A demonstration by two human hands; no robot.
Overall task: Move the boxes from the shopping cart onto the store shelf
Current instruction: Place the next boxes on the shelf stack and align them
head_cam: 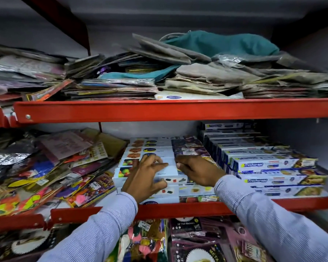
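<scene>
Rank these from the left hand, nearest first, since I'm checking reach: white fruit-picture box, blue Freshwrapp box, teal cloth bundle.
1. White fruit-picture box, middle shelf, under the left hand's fingers.
2. Blue Freshwrapp box, same shelf, off to the right.
3. Teal cloth bundle, upper shelf, up and right.

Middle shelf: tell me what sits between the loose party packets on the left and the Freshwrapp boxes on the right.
In the head view, stacked white boxes fill that stretch, with both hands, left hand and right hand, resting on them.

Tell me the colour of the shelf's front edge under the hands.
Red, shown best in the head view: the shelf edge runs just below both wrists.
</scene>
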